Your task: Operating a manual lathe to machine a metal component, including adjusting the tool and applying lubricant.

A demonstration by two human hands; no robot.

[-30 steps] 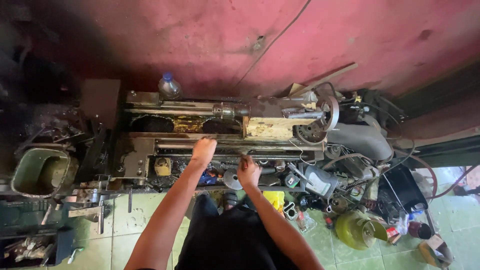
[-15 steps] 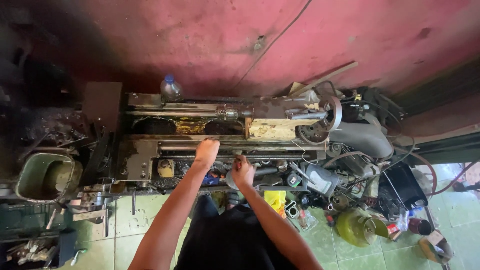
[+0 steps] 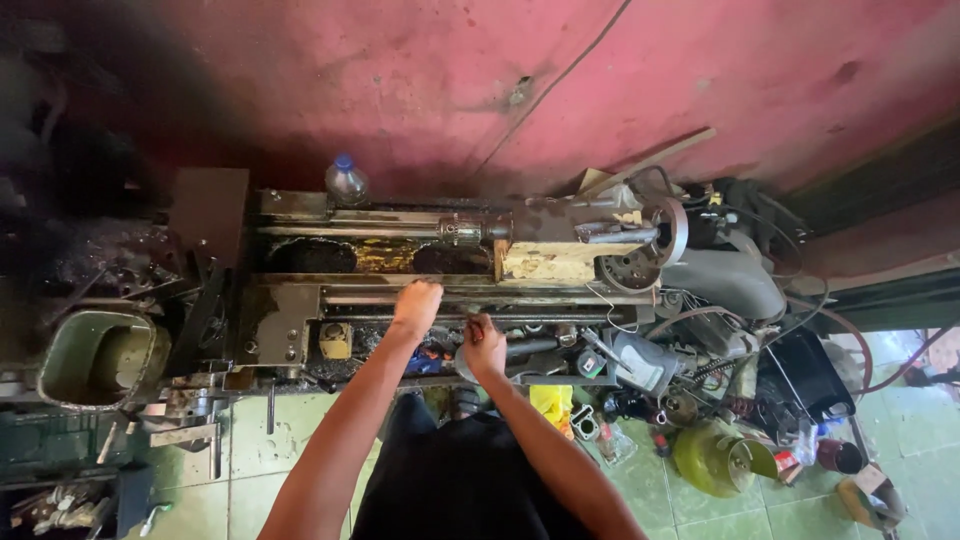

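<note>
**Two hands at the carriage of an oily bench lathe: hazards and hand pose**

Left to right. A green bucket-like tub [image 3: 95, 362] stands at the far left, well apart from the work. The lathe bed [image 3: 400, 262] runs across the middle, its ways dark with oil and yellowed residue; a clear plastic bottle with a blue cap [image 3: 346, 181] stands upright on its rear edge, against the pink wall [image 3: 480, 80].

The left hand [image 3: 417, 307] reaches furthest forward, arm nearly straight, palm down on the front rail of the bed; its fingers appear curled over the rail edge, though whether they clench it or merely rest there cannot be told. The right hand [image 3: 486, 347] sits nearer the body, elbow bent, fingers clenched around a small dark handle or tool [image 3: 476, 330] just below the rail; what exactly it is stays too small to read.

Likely hazards, judged from this layout: the oily rail could let the left hand slip toward the chuck [image 3: 645, 250] to the right; were the spindle turning, fingers so near would be at risk. Loose hoses and cables [image 3: 700, 320] beside the headstock could snag. The bottle could topple into the bed from vibration. The cluttered tiled floor [image 3: 330, 440], with a yellow-green gas canister [image 3: 712, 458] at right, offers poor footing.
</note>
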